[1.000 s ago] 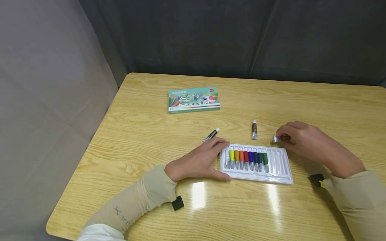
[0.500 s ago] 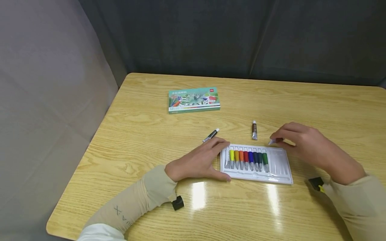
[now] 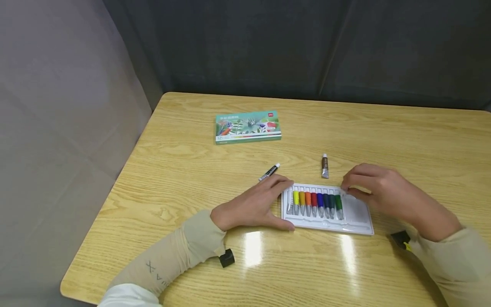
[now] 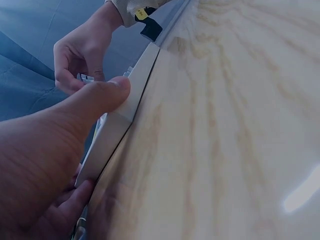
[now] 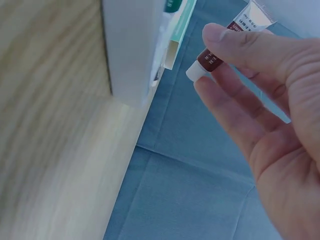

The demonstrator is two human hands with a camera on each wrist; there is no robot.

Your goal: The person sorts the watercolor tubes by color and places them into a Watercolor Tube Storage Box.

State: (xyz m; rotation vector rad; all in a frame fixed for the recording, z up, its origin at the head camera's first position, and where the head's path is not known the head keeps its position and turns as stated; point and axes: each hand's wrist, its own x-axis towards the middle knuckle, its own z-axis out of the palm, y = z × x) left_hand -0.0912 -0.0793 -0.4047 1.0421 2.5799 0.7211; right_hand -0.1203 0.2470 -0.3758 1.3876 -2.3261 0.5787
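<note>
A white plastic tray [image 3: 358,209] lies on the table with a row of paint tubes [image 3: 314,202], from white and yellow through red and blue to green. Its right-hand slots hold nothing. My left hand [image 3: 253,207] grips the tray's left end, thumb at the near corner and fingers at the far one. Between thumb and fingers of my right hand [image 3: 377,187] is a reddish-brown paint tube [image 5: 210,60] with a white cap, over the tray's far right part; the head view hides most of it. Another brown tube [image 3: 324,166] lies just behind the tray.
A black paint tube [image 3: 270,171] lies beyond my left fingers. Farther back is a green printed cardboard box [image 3: 248,128]. A dark curtain [image 3: 245,47] hangs behind the wooden table [image 3: 172,170], and a grey one [image 3: 69,128] at the left.
My right hand has brought the reddish-brown tube left and nearer, from behind the tray's right corner to over its right slots. The left hand has kept its grip on the tray.
</note>
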